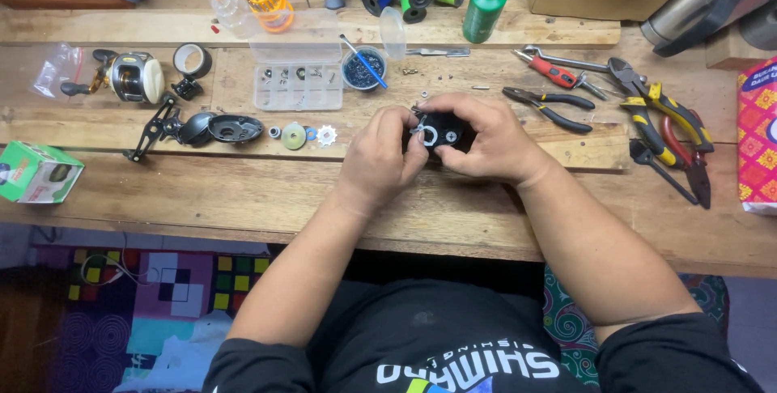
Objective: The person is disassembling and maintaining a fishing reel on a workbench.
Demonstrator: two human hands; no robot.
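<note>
Black reel body point(438, 130) sits between both hands just above the wooden tabletop point(243, 191), near its middle, with a pale ring and a small round part showing on its open face. The left hand point(378, 160) wraps the left side of it, its fingers point(411, 152) curled closed around the housing, while the right hand point(490, 140) closes over the right side, thumb and forefinger pinched in at the top edge; both grip the same piece and nothing else. To the left on the tabletop lie a gear point(326, 135), a greenish washer point(294, 135) and a dark side cover point(235, 128), all loose and close to the board's edge. Behind them stands a clear compartment box point(298, 87) with small parts, and a little blue pot point(363, 68) with a brush in it. Pliers point(547, 106) and more cutters point(664, 122) lie to the right, well apart from the hands. The likely risk is a small part slipping out of the open face, since the body is held off the surface and tilted toward the person; it could drop past the front edge onto the patterned floor mat point(162, 296). A forearm sweeping left could also knock the loose gear and washer off.
</note>
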